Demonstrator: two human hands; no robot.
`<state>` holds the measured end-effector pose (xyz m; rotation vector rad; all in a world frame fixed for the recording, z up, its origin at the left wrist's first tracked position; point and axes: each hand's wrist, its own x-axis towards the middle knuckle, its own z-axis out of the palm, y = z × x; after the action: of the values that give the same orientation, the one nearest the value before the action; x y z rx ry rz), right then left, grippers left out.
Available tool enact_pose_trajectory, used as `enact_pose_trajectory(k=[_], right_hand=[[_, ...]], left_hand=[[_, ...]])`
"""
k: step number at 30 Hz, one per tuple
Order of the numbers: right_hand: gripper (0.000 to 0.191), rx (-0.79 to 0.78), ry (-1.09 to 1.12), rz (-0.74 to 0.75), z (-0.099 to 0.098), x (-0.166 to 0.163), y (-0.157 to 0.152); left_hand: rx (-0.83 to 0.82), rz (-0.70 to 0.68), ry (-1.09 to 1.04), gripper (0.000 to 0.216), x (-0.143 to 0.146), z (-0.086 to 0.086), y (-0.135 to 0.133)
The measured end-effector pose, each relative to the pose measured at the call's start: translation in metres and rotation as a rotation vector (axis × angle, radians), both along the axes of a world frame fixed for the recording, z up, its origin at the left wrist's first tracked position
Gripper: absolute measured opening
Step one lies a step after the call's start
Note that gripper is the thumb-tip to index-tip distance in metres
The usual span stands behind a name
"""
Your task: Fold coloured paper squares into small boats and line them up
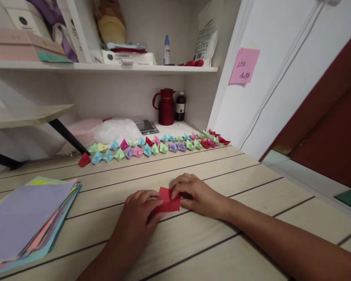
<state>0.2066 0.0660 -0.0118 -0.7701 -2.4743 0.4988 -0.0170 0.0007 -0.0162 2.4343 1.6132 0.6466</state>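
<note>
A small piece of folded red paper (169, 203) is held between my two hands, just above or on the table. My left hand (140, 208) pinches its left edge between thumb and fingers. On the other side, my right hand (194, 193) grips the paper's right edge, its fingers curled over the top. A crease or overlapping flap runs across the paper, and the fingers cover both of its ends. Beyond my hands, folded paper boats (148, 150) in several colours stand in two rows.
A stack of coloured paper (29, 218) lies at the left. The striped wooden table (210, 249) reaches back to a white shelf unit (163, 69). A dark red jug (166, 107) and a dark bottle (180, 107) stand there. A raised wooden stand (29, 116) is at the left.
</note>
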Motion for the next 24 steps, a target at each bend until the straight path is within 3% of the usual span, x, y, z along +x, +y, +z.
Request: enact_pose_trajectory(k=[5,13,18,24], right_hand=[[0.022,-0.076,0.031,-0.026,0.001,0.004,0.008],[0.002,-0.137,0.102,-0.104,-0.003,-0.003,0.014],[0.016,-0.112,0.069,-0.188,-0.006,-0.012,0.013],[0.014,-0.016,-0.012,-0.259,-0.005,-0.018,0.009]], left_hand=[[-0.054,0.055,-0.047,0.026,0.001,0.002,0.004],[-0.156,0.138,-0.181,0.016,0.003,0.006,0.008],[-0.138,0.218,-0.179,0.018,0.01,0.008,0.009],[-0.09,0.242,-0.143,0.015,0.014,0.006,0.011]])
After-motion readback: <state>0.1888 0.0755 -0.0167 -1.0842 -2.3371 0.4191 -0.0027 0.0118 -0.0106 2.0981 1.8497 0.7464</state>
